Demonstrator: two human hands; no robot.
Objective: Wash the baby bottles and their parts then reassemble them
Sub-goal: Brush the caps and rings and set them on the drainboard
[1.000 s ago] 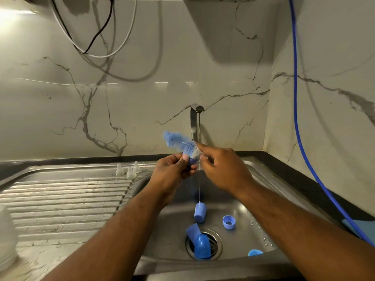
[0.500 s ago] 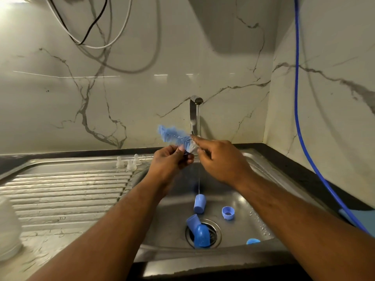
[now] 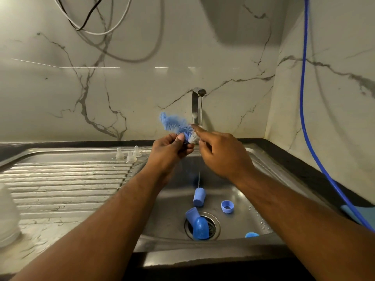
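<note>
change: almost none. The left hand (image 3: 169, 151) and right hand (image 3: 223, 157) are still at the tap (image 3: 196, 106), and the parts in the basin have not moved over the last second.
left hand: fingers and thumb curled round the bottle brush (image 3: 174, 125) at the base of its bristles, with the head pointing up and left.
right hand: index finger stretched onto the bristles at the thin water stream (image 3: 200, 110), other fingers curled. The thumb is hidden, so I cannot tell whether it pinches.
meaning: looks like the brush itself is being rinsed or worked. No bottle part is in hand, so the basin parts are probably still unwashed.
sink basin (image 3: 263, 179): holds a blue cap (image 3: 198, 196) on its side under the stream and a blue collar ring (image 3: 227, 206) near it. A blue domed piece (image 3: 199, 227) lies across the drain strainer (image 3: 215, 224). A blue bit (image 3: 251, 234) is half hidden by the front rim.
drainboard (image 3: 60, 179): three clear teats (image 3: 127, 154) stand upright at the back edge, just beside the basin.
far left: a blurred clear container (image 3: 6, 216), likely a bottle body, well apart from the rest.
reassembly: not started.
</note>
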